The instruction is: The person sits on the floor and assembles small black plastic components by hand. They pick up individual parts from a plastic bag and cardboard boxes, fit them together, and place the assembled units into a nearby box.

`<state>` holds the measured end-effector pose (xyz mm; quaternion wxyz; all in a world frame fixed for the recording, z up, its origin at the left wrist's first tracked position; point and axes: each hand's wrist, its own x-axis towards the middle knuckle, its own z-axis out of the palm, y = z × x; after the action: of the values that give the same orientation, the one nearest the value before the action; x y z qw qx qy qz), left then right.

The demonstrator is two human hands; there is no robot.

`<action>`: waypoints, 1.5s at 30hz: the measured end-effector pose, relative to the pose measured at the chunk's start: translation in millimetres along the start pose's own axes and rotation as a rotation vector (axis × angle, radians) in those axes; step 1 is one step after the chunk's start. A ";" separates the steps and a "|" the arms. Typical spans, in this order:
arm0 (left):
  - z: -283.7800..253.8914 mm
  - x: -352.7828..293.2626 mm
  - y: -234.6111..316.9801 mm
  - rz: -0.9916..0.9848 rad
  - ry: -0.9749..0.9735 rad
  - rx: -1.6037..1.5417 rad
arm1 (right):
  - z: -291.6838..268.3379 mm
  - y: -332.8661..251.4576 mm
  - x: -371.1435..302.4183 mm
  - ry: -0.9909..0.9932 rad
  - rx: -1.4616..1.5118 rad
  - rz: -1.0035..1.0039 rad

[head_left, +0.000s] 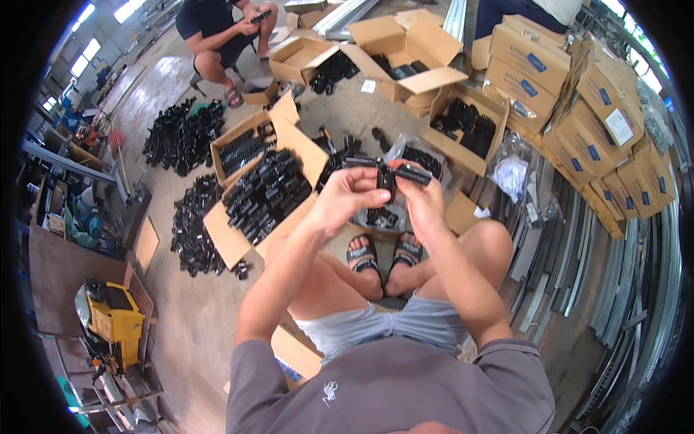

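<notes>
In front of me, above my feet, both hands hold black parts that meet in a T-like shape. My left hand [352, 195] is closed, thumb and fingers pinching the black T-shaped part [386, 181] at its left and middle. Closed round the right side, my right hand [423, 204] grips a black bar-like piece [413, 173] that touches or joins the middle. Whether these are one piece or several I cannot tell. Beneath them stands a container lined with clear plastic [428, 153], holding small black parts.
An open carton [312, 155] packed with black pieces lies left, beside loose piles [194, 228]. Another open carton [499, 108] stands right, near stacked boxes [524, 72] on a pallet. Long metal profiles [557, 267] cover the right floor. A co-worker [217, 36] sits at far left.
</notes>
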<state>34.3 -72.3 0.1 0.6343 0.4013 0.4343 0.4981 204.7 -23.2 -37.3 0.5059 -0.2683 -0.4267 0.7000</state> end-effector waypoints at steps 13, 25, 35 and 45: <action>-60.5 67.6 -10.3 -0.100 0.004 -0.175 | 11.0 50.5 80.3 0.035 0.085 0.017; -77.7 70.3 -0.8 0.102 0.202 -0.177 | 21.9 17.1 110.9 -0.209 -0.258 -0.129; -88.6 61.8 1.6 0.060 0.212 -0.206 | 28.4 26.8 99.6 0.001 -0.419 -0.201; -85.8 61.9 -3.7 0.056 0.250 -0.196 | 33.5 26.4 100.7 -0.009 -0.426 -0.223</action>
<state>-38.3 -5.7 -38.5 0.5971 0.2843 0.4480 0.6016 130.4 57.0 -38.1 0.5100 -0.3170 -0.5939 0.5354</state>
